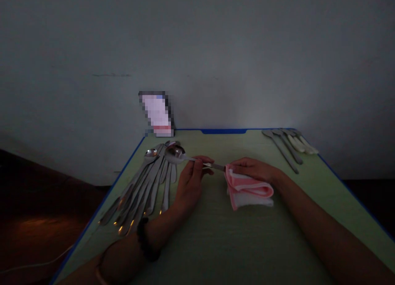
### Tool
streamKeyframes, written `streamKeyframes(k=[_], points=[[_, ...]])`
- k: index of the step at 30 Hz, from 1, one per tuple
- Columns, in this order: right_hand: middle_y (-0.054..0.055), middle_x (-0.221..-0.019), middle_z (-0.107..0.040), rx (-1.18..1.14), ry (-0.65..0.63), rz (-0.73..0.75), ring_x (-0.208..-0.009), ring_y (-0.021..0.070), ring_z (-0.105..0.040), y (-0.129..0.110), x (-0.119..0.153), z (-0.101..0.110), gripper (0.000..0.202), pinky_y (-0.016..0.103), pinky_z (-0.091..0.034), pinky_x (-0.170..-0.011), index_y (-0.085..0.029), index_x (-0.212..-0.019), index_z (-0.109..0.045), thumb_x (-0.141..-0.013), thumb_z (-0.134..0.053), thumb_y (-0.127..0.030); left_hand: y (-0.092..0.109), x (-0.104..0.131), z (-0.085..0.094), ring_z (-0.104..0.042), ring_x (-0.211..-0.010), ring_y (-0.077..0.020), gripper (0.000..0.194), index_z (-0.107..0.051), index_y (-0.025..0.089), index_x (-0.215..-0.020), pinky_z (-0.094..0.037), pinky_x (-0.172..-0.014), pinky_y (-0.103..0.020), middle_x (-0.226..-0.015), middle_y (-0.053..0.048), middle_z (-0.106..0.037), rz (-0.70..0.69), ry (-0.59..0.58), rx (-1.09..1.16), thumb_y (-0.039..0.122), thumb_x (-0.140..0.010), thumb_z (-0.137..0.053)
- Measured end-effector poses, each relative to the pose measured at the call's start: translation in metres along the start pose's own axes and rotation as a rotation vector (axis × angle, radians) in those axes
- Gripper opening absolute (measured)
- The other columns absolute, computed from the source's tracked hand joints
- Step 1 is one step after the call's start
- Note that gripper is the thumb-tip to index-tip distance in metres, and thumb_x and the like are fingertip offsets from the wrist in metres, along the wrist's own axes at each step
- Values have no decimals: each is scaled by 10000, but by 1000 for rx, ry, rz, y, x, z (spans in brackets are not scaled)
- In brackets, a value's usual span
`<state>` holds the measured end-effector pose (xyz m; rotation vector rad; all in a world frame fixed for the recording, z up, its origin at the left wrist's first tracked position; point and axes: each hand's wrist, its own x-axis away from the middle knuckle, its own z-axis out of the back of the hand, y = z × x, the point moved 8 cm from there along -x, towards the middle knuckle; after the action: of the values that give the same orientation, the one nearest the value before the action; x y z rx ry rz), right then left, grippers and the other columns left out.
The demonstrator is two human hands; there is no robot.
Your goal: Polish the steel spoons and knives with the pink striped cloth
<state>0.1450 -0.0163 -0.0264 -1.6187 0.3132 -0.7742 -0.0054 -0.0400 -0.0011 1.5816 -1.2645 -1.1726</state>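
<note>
My left hand (191,178) is closed on the handle of a metal spoon (175,152), near its bowl, which points left. The handle runs right into a folded pink and white cloth (249,188). My right hand (251,169) grips the cloth around the handle's far end, so that end is hidden. The spoon is held level above the table, over the middle. Beside my left hand lies a fanned pile of metal spoons (140,188), their handles toward me.
A light green table (216,244) with a blue edge stands against a grey wall (231,62). At the back left a phone (156,114), its screen blurred, leans upright. Several pieces of cutlery (285,149), some with pale handles, lie at the back right. A white cable (46,262) runs below left.
</note>
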Motion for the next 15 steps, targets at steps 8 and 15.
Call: streamKeyframes(k=[8,15], points=[[7,-716,-635,-422,461,149,-637,138,-570,12,2,53,292,262,-465,-611,-177,-788,-595,-726,-608,-462,-1,7,-9,-545,-524,-97,223,-447,193,-804,-474,-494,-226,-617,54,-497,102,-43,132,373,-916,-378],[5,-1011,-647,-642,498,456,-1014,193,-560,-7,-9,58,238,340,-483,-824,-240,-927,-597,-778,-514,-406,-14,23,-29,-485,-310,-83,283,-452,189,-848,-338,-297,-163,-520,70,-526,338,-239,-89,448,-902,-351]])
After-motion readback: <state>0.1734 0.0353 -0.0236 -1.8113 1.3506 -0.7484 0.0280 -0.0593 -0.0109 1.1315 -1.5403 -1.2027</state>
